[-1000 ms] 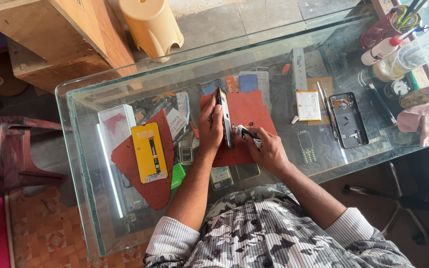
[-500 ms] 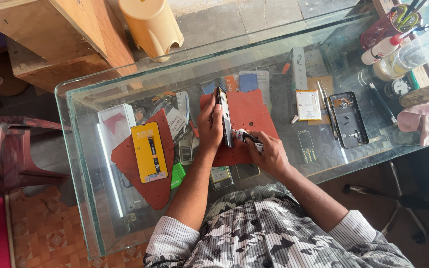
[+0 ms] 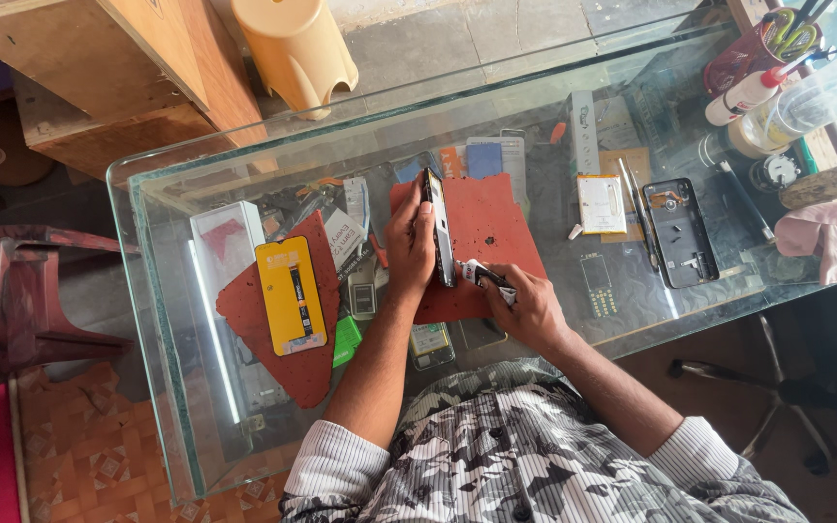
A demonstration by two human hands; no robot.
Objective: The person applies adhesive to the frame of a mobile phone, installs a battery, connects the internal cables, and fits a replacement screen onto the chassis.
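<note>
I see my left hand point(image 3: 409, 237) gripping the phone point(image 3: 438, 228) on edge over the red mat point(image 3: 496, 228); my right hand point(image 3: 525, 305) pinches a small tube point(image 3: 481, 276) beside it, work seemingly midway.

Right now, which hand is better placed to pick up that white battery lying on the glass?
Probably the right hand: the white battery lies on its side of the red mat, and it pinches only a small tool. The left hand is steadying the phone on edge.
</note>
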